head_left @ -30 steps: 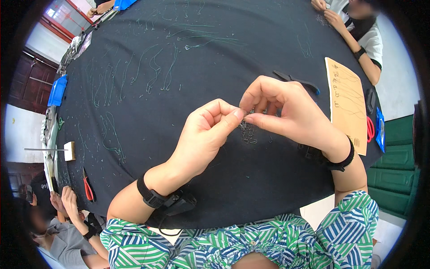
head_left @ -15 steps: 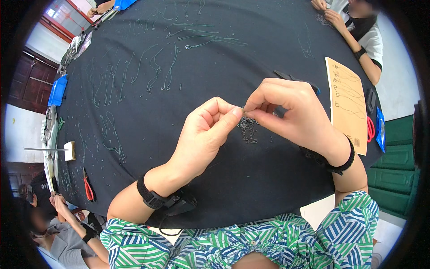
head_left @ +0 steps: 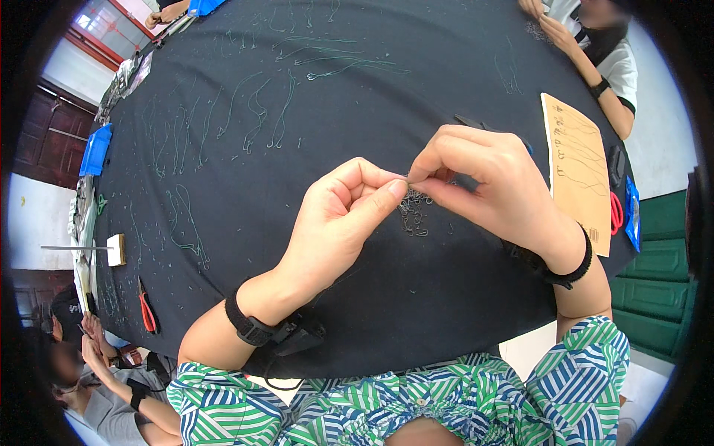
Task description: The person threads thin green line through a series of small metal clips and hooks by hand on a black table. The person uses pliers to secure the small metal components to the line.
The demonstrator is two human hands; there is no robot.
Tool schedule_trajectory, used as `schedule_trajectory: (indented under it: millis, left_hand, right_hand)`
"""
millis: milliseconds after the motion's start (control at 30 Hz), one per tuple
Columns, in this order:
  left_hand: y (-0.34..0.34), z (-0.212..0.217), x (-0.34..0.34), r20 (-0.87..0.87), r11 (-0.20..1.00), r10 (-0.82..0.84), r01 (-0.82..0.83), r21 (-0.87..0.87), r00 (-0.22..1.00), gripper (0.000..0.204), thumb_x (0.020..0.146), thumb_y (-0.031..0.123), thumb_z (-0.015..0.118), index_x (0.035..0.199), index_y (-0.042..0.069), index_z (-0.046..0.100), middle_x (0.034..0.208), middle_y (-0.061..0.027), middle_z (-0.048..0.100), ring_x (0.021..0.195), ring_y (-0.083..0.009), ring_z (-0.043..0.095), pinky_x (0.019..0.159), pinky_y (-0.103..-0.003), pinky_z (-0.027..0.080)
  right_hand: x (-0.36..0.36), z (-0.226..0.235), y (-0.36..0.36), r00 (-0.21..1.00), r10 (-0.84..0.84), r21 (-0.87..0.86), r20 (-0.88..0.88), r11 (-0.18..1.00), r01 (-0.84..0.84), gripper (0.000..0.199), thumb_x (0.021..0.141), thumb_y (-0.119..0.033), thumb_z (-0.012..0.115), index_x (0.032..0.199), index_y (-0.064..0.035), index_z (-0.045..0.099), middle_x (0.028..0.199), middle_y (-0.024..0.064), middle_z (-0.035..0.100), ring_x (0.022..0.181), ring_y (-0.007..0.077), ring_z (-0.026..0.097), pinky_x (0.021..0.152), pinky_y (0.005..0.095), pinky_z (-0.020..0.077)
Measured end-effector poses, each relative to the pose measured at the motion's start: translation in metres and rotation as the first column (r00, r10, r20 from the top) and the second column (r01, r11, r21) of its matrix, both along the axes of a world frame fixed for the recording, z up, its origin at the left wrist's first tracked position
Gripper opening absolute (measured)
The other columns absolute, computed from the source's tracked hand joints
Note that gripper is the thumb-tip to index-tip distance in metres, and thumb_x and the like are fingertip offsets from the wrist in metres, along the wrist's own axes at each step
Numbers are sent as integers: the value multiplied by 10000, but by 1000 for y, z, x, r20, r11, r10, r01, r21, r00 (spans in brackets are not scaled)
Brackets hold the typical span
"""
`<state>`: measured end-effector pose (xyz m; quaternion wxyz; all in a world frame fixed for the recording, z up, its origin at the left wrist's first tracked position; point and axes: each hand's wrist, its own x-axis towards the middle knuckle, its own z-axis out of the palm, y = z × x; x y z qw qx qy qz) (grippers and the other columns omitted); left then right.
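Observation:
My left hand [head_left: 335, 230] and my right hand [head_left: 494, 182] meet over the middle of the dark cloth, thumb and forefinger of each pinched together. Their fingertips touch or nearly touch, and whatever they hold is too small to make out. Just below the fingertips lies a loose pile of small metal hooks [head_left: 415, 221], partly covered by the right hand. Behind my right hand a dark pointed tool [head_left: 470, 123] shows in part. Further off, thin green lines [head_left: 353, 67] with small hook-like ends are laid out on the cloth.
At right lie a tan card [head_left: 576, 189] bearing lines and hooks, a red-handled tool [head_left: 616, 214] and a blue packet [head_left: 631, 215]. Red-handled pliers [head_left: 147, 311] and a white block with a rod [head_left: 115, 250] are at left. Other people sit around the table.
My hands stay pinched together, shifting only slightly. At lower left, another person's hands have moved a little.

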<state>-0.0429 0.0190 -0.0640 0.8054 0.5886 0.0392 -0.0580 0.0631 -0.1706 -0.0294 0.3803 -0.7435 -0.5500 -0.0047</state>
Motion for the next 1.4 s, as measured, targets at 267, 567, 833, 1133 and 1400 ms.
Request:
schedule_trajectory:
  millis: [267, 567, 833, 1133, 1400]
  left_hand:
    - [-1, 1, 1, -6, 999, 27, -27, 19, 1000, 141, 986, 176, 641, 993, 36, 629, 766, 82, 585, 650, 32, 432, 566, -160, 326]
    - [1, 0, 0, -13, 1000, 8, -8, -6, 1000, 135, 991, 180, 633, 994, 46, 629, 762, 81, 586, 639, 33, 431, 554, -159, 322]
    - [1, 0, 0, -11, 1000, -4, 4, -6, 1000, 120, 990, 166, 633, 993, 47, 620, 758, 87, 579, 640, 37, 421, 556, -162, 322]
    - [-4, 6, 1, -21, 997, 52, -50, 64, 998, 105, 1001, 165, 601, 947, 76, 590, 683, 97, 474, 533, 11, 313, 476, -193, 216]
    - [-5, 22, 4, 106, 988, 154, -152, -31, 982, 118, 1019, 165, 567, 990, 53, 590, 670, 93, 404, 554, -9, 276, 489, -207, 215]
  right_hand:
    - [1, 4, 0, 997, -6, 21, -79, 1000, 8, 145, 792, -1, 731, 899, -23, 637, 814, 83, 663, 728, 198, 679, 636, 285, 525]
    - [1, 6, 0, 998, 11, 13, -63, 1000, -11, 139, 795, 1, 729, 894, -25, 634, 817, 83, 668, 736, 196, 679, 644, 286, 525]
    - [2, 7, -2, 996, 53, 12, -71, 999, -52, 130, 816, -11, 706, 907, -35, 616, 837, 92, 666, 752, 216, 686, 651, 298, 528]
    - [-4, 3, -1, 573, 34, -24, -819, 995, -94, 423, 943, -60, 610, 1324, 10, 440, 1201, 170, 638, 880, 174, 704, 681, 257, 571]
    - [-18, -6, 7, 234, 110, 22, -966, 937, -350, 363, 983, -225, 616, 1270, -22, 526, 999, 92, 663, 793, 123, 665, 654, 240, 548]
